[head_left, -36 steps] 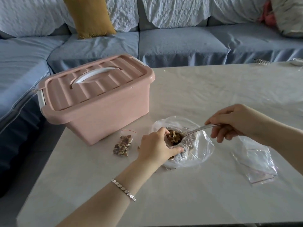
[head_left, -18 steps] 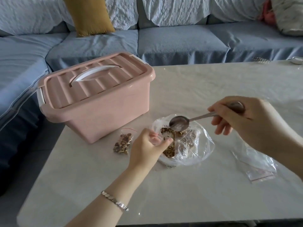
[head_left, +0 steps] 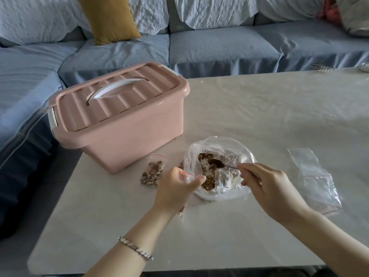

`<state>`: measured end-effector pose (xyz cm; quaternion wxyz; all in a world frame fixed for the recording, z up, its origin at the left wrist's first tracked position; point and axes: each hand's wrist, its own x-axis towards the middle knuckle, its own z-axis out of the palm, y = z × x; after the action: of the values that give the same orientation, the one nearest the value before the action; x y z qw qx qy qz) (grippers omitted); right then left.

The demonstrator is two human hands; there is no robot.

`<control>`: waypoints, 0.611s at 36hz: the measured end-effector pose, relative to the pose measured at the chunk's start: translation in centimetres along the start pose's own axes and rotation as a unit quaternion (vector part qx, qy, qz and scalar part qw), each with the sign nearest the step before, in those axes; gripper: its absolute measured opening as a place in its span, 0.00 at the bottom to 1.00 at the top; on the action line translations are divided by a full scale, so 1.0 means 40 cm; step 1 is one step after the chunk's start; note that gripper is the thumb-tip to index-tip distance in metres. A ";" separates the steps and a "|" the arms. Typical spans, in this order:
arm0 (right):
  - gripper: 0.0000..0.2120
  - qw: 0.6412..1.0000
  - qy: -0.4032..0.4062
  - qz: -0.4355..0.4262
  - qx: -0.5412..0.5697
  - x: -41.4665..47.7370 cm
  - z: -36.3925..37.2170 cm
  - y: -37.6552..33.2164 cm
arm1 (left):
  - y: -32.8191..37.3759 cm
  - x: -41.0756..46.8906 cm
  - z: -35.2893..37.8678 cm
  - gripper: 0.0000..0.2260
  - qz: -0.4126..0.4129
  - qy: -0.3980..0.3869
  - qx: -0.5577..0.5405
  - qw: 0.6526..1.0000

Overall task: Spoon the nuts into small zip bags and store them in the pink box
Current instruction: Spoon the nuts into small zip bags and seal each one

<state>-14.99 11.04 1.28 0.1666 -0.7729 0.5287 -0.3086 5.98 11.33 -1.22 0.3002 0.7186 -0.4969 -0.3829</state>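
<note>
left hand point(head_left: 175, 191) pinches small zip bag point(head_left: 184, 175) | right hand point(head_left: 267, 186) grips spoon point(head_left: 218, 163) in nuts point(head_left: 207, 176)

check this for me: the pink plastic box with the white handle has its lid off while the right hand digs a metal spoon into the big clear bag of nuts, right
Not quite. In the head view the pink plastic box has its lid on, white handle lying flat on top. The rest holds: the right hand has the metal spoon in the big clear bag of nuts.
</note>
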 end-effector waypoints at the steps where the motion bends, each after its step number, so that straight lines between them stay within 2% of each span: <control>1: 0.09 1.000 -0.004 -0.003 0.004 -0.004 0.003 -0.002 | -0.001 -0.001 0.000 0.18 -0.001 0.003 -0.003 1.000; 4: 0.09 1.000 0.003 0.001 0.017 -0.005 0.012 0.000 | -0.009 0.004 0.001 0.18 -0.007 0.008 -0.010 1.000; 8: 0.10 0.999 0.008 0.020 0.031 -0.004 0.039 0.001 | -0.016 0.013 0.005 0.28 0.000 -0.011 -0.008 1.000; 9: 0.10 0.999 0.004 0.025 0.034 -0.007 0.047 0.003 | -0.015 0.013 0.007 0.27 0.004 -0.022 -0.011 1.000; 13: 0.10 0.993 0.001 0.089 0.083 -0.024 0.073 0.017 | -0.006 0.012 0.017 0.14 -0.030 -0.024 -0.053 0.998; 18: 0.09 0.945 0.023 0.228 0.232 -0.035 0.073 0.018 | -0.002 0.015 0.023 0.16 -0.049 -0.008 -0.095 0.994; 22: 0.10 0.905 0.005 0.288 0.312 -0.034 0.083 0.018 | -0.003 0.017 0.034 0.17 -0.051 0.007 -0.123 0.991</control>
<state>-13.68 11.78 -2.04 0.4781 -0.4938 0.6060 -0.4005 5.02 10.64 -2.21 0.3698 0.7033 -0.4069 -0.4507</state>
